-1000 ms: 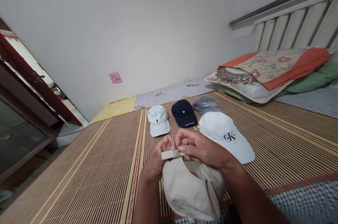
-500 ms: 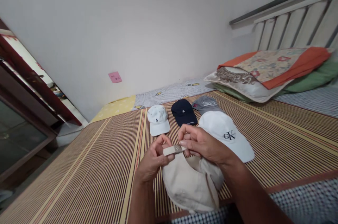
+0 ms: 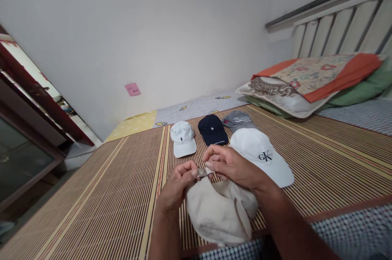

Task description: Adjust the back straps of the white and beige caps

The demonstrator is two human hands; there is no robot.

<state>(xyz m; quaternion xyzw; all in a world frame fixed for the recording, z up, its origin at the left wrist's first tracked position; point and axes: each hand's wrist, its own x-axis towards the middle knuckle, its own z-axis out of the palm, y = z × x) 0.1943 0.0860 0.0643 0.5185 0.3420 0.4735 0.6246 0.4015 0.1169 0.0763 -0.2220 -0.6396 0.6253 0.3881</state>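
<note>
A beige baseball cap (image 3: 214,211) hangs between my hands near the mat's front edge, its back strap uppermost. My left hand (image 3: 180,178) pinches the strap at its metal buckle (image 3: 202,172). From the other side my right hand (image 3: 228,164) grips the strap just right of the buckle. Beyond my hands lie a white cap with a small dark emblem (image 3: 183,139), a navy cap (image 3: 212,130) and a grey cap with lettering (image 3: 240,120). Close behind my right hand rests a larger white cap with black letters (image 3: 261,156).
A striped bamboo mat (image 3: 116,194) covers the bed. Pillows (image 3: 281,96) under an orange-edged floral cloth (image 3: 321,72) lie at the back right, below a white radiator (image 3: 339,27). A pink note (image 3: 132,89) is on the wall.
My left fingers have shifted along the strap onto the buckle; the pale strap end that stuck out by them is now covered. A round eyelet shows below. The other caps have stayed put.
</note>
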